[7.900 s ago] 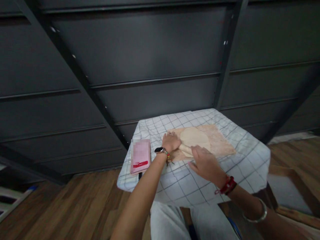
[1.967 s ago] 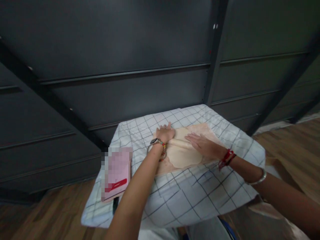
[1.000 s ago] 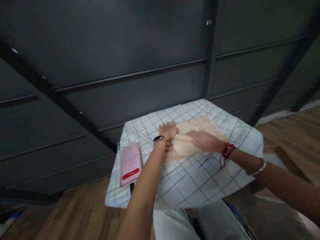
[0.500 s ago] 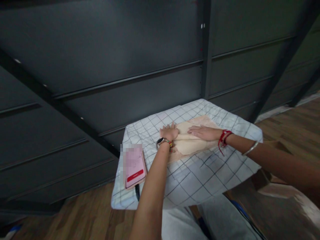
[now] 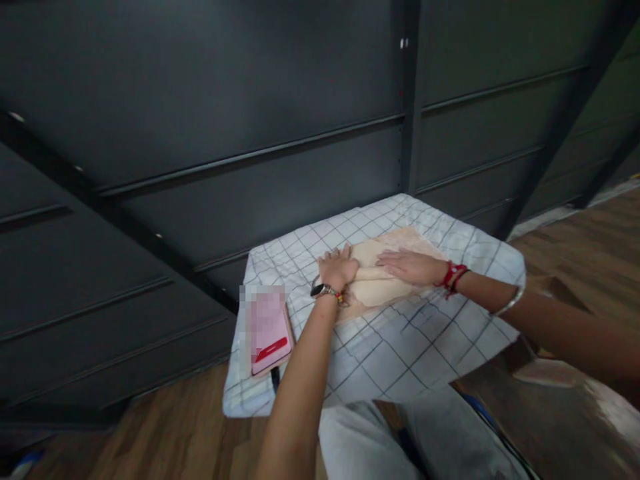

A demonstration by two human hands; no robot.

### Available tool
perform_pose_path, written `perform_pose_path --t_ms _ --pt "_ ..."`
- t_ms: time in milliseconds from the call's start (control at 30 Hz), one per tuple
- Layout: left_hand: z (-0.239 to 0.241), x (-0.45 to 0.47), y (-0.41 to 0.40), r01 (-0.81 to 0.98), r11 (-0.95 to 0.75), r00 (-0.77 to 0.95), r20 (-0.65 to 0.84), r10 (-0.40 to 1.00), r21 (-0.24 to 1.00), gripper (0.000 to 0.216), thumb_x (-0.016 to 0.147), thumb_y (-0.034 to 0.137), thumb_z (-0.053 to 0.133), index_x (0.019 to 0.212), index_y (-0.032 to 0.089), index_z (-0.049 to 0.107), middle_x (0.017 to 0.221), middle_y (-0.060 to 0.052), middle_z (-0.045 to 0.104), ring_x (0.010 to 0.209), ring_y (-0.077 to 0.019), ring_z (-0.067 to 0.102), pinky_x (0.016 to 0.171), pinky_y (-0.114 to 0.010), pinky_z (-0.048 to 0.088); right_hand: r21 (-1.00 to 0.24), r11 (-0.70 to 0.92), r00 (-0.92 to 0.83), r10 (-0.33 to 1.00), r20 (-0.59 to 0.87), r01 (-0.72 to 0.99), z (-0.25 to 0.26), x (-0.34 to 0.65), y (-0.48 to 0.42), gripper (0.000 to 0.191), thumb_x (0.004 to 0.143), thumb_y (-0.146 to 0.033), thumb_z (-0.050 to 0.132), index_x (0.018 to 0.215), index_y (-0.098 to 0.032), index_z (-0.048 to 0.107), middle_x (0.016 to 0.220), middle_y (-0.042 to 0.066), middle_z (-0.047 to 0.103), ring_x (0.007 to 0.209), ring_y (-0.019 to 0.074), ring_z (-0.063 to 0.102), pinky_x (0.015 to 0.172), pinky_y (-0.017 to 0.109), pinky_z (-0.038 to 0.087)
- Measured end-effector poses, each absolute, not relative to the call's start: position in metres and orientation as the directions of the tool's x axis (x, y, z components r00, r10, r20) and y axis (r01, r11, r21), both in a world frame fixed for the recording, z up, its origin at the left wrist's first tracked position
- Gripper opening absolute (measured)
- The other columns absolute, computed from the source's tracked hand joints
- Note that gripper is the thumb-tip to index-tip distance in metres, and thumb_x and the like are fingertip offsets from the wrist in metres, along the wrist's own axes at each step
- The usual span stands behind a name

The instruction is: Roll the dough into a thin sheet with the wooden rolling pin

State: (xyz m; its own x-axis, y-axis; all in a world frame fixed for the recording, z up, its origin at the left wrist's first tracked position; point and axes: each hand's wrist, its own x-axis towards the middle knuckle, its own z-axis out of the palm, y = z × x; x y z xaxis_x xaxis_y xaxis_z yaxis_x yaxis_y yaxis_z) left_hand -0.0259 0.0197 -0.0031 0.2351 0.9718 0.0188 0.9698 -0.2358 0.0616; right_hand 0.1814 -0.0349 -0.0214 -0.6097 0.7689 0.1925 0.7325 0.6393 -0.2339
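Observation:
A cream cloth-like piece [image 5: 384,292] with a raised fold across its middle lies on a thin peach sheet [image 5: 416,237]. My left hand [image 5: 338,268] presses flat on the left end of the sheet and the piece, fingers spread. Resting flat along the fold is my right hand [image 5: 413,265], its fingers stretched out to the left. Neither hand grips anything. The parts of the cream piece under both palms are hidden.
A white cloth with a dark grid [image 5: 430,343] covers the small table. To the left of my left forearm lies a pink-screened phone [image 5: 273,333], partly blurred out. A dark panelled wall [image 5: 260,80] stands behind the table. An open cardboard box [image 5: 560,297] sits at the right.
Both hands stay on nearly the same spots. My right wrist and its red bracelet have shifted slightly, and the camera view has moved a little.

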Motion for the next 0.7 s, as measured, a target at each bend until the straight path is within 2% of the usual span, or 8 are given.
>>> perform_pose_path --t_ms 100,167,300,400,467,600,700 --pt "0.000 -0.025 0.018 0.963 -0.260 0.258 0.035 0.965 0.067 0.056 0.089 0.037 0.035 0.144 0.025 0.034 0.145 -0.005 0.040 0.133 -0.0313 0.032 0.108 -0.049 0.020 -0.148 0.652 -0.593 0.746 0.303 0.744 -0.026 0.177 -0.049 0.049 0.097 -0.036 0.027 0.131 -0.009 0.050 0.132 0.016 0.053 0.127 0.0262 0.043 0.106 0.046 0.032" --pt "0.002 -0.024 0.017 0.958 -0.279 0.276 0.048 0.960 0.072 0.056 0.090 0.035 0.033 0.145 0.026 0.032 0.147 -0.003 0.038 0.135 -0.0285 0.030 0.109 -0.046 0.019 -0.126 0.656 -0.596 0.737 0.318 0.744 -0.026 0.177 -0.052 0.049 0.097 -0.035 0.026 0.131 -0.008 0.049 0.132 0.017 0.053 0.127 0.0268 0.043 0.105 0.046 0.033" --pt "0.001 -0.025 0.010 0.966 -0.251 0.248 0.055 0.967 0.056 0.056 0.091 0.035 0.029 0.146 0.024 0.030 0.144 -0.007 0.041 0.131 -0.0285 0.036 0.106 -0.048 0.024 -0.246 0.668 -0.640 0.744 0.191 0.702 -0.021 0.183 -0.029 0.051 0.098 -0.038 0.020 0.122 -0.015 0.059 0.129 0.010 0.057 0.123 0.0225 0.048 0.105 0.041 0.035" --pt "-0.003 -0.026 0.009 0.973 -0.230 0.229 0.041 0.973 0.031 0.056 0.090 0.034 0.029 0.145 0.023 0.031 0.141 -0.009 0.045 0.127 -0.0289 0.041 0.104 -0.049 0.028 -0.294 0.615 -0.600 0.786 0.151 0.732 -0.020 0.185 -0.018 0.052 0.097 -0.042 0.021 0.126 -0.017 0.058 0.134 0.008 0.053 0.127 0.0215 0.045 0.107 0.040 0.033" --pt "-0.005 -0.026 0.011 0.970 -0.244 0.243 0.042 0.969 0.019 0.057 0.089 0.035 0.030 0.145 0.024 0.031 0.142 -0.008 0.044 0.129 -0.0291 0.040 0.105 -0.049 0.028 -0.258 0.605 -0.575 0.796 0.187 0.753 -0.022 0.182 -0.026 0.052 0.097 -0.042 0.021 0.130 -0.017 0.054 0.137 0.009 0.051 0.130 0.0222 0.041 0.107 0.042 0.032" --pt "-0.009 -0.027 0.016 0.949 -0.316 0.311 0.128 0.942 0.017 0.056 0.090 0.033 0.028 0.146 0.024 0.030 0.147 -0.005 0.038 0.135 -0.0269 0.031 0.110 -0.048 0.020 -0.100 0.607 -0.552 0.769 0.322 0.788 -0.024 0.173 -0.054 0.048 0.098 -0.033 0.022 0.131 -0.014 0.052 0.136 0.013 0.050 0.131 0.0249 0.040 0.106 0.046 0.030" --pt "-0.011 -0.027 0.014 0.939 -0.345 0.337 0.162 0.927 0.017 0.056 0.091 0.030 0.026 0.146 0.021 0.029 0.144 -0.006 0.042 0.132 -0.0244 0.036 0.110 -0.047 0.021 -0.002 0.608 -0.567 0.741 0.360 0.794 -0.023 0.167 -0.064 0.044 0.097 -0.028 0.025 0.128 -0.013 0.053 0.133 0.014 0.054 0.127 0.0245 0.044 0.105 0.045 0.031"
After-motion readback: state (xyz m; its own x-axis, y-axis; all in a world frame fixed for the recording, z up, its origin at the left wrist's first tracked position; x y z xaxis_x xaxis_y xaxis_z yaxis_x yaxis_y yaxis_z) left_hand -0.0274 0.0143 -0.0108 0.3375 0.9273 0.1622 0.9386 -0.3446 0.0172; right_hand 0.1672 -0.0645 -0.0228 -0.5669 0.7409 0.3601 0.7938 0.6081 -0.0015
